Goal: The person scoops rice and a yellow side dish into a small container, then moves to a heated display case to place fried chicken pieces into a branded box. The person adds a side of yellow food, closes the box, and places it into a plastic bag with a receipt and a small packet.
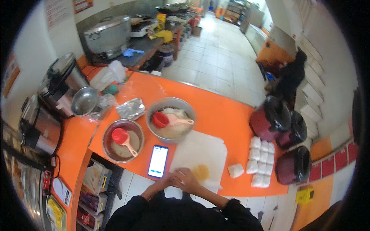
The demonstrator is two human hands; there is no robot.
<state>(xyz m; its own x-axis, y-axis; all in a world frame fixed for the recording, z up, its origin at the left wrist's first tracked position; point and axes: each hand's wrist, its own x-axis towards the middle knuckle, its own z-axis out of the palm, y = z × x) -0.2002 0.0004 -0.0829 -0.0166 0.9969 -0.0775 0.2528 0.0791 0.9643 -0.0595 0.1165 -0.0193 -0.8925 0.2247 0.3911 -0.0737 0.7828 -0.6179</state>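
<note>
My left hand (pixel 172 179) and my right hand (pixel 187 180) are pressed together at the table's near edge, with fingers closed over each other. Whatever may be between them is hidden. Beneath and beyond them lies a white paper sheet (pixel 208 148) with a yellowish patch (pixel 200 172) near my right hand. Left of my hands a smartphone (pixel 158 161) lies with its screen lit. Farther off, a metal pot of rice (pixel 169 133) holds a red scoop with a pink handle (pixel 161 119). A second metal bowl (pixel 109 148) has a similar scoop (pixel 120 136) in it.
White wrapped packets (pixel 260 163) stand in rows at right, with one single packet (pixel 236 170) apart. Dark red lidded containers (pixel 293 165) stand beyond them. Crumpled foil (pixel 131 109) and rice cookers (pixel 42 125) are at left. A person in dark clothes (pixel 289 77) is at far right.
</note>
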